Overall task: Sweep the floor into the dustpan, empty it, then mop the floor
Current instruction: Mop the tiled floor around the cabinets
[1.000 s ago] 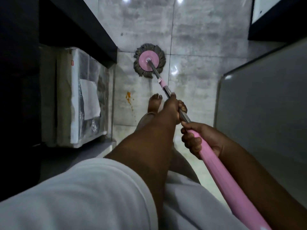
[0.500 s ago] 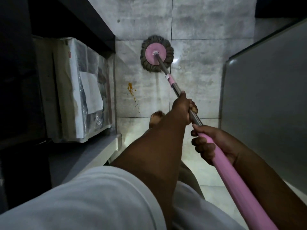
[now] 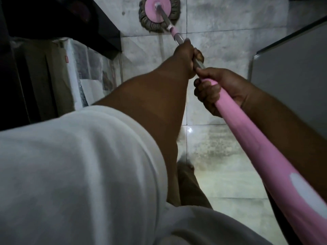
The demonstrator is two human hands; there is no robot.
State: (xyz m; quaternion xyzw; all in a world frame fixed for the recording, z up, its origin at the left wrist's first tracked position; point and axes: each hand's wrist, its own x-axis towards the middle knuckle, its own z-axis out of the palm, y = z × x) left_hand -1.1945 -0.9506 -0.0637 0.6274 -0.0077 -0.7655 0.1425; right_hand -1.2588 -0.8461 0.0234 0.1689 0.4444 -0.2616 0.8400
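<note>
Left hand (image 3: 185, 55): gripping the mop's (image 3: 160, 12) steel shaft.
Right hand (image 3: 217, 89): clutching its pink grip.
Mop: lying flat on floor (image 3: 212, 41) tiles, far out.
Risk: reaching this far, I'd expect it knocking the dark cabinet (image 3: 70, 20) alongside.

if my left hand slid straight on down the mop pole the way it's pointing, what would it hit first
Probably the pink collar on the pole, just past the bare metal section ahead of the left hand. Beyond it lies the round mop head on the tiled floor. Depth is hard to judge.
</note>
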